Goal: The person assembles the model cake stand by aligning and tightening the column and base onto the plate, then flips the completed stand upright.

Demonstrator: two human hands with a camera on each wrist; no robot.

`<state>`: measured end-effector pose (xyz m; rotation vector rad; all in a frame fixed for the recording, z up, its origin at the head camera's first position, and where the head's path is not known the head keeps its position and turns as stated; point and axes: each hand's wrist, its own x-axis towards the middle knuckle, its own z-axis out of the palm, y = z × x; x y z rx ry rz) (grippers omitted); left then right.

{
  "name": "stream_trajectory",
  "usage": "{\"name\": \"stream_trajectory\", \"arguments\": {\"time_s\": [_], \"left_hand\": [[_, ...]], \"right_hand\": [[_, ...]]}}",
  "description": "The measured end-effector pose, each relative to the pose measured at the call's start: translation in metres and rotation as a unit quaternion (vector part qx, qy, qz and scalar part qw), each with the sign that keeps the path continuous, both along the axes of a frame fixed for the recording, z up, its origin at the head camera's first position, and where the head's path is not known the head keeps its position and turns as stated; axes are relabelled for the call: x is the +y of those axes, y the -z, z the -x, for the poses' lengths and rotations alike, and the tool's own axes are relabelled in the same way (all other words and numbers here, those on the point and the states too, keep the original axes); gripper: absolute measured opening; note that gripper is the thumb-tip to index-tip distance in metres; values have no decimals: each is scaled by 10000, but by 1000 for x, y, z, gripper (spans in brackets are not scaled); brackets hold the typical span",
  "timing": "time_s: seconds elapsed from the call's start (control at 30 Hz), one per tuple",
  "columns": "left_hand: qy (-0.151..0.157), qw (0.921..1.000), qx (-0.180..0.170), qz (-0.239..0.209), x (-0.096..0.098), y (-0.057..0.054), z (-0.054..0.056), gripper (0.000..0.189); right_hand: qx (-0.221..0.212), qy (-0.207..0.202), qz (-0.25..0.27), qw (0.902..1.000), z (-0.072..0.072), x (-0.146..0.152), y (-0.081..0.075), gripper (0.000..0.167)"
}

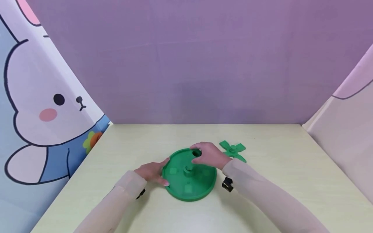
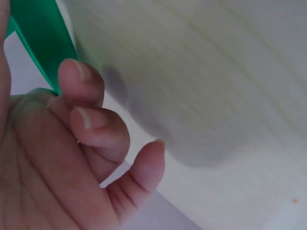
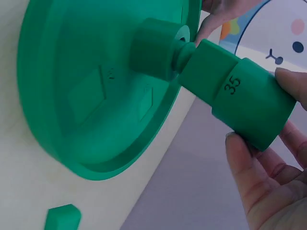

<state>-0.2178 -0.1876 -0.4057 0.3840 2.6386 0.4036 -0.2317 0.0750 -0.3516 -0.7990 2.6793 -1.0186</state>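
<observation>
A round green base [image 1: 201,189] with a raised rim and a short hollow post [image 3: 151,50] at its centre lies on the table. My left hand [image 1: 150,171] grips the base's left rim, thumb at the near side and index finger farther back. In my right hand [image 1: 211,154], thumb and fingers pinch a green cylindrical part [image 3: 254,103] marked 35. Its narrow threaded end [image 3: 183,56] is at the mouth of the post, and the part leans at an angle to it. The left wrist view shows the other fingers [image 2: 98,129] loosely curled beside the base's edge.
To the right of the base, a green four-armed piece [image 1: 233,149] lies on the pale table [image 1: 276,181], partly behind the right wrist. A purple wall [image 1: 204,64] rises at the table's back edge, with printed panels on both sides.
</observation>
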Motion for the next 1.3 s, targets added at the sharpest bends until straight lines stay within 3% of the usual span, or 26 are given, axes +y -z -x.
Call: {"name": "stream_trajectory", "arguments": {"time_s": [0.27, 0.73, 1.13, 1.2, 1.3], "left_hand": [[34, 9997, 77, 212, 0, -1, 0, 106], [61, 9998, 96, 180, 1, 4, 3, 108], [-2, 9998, 15, 196, 2, -1, 2, 109], [-18, 9999, -10, 122, 2, 0, 1, 110], [-19, 10000, 2, 38, 0, 1, -1, 109]], "right_hand": [[189, -89, -511, 9985, -4, -15, -9, 44], [455, -331, -1057, 9928, -7, -17, -7, 46], [351, 238, -497, 9979, -2, -13, 9, 54], [295, 183, -165, 9993, -2, -12, 16, 57], [-37, 27, 749, 9972, -1, -9, 30, 60]]}}
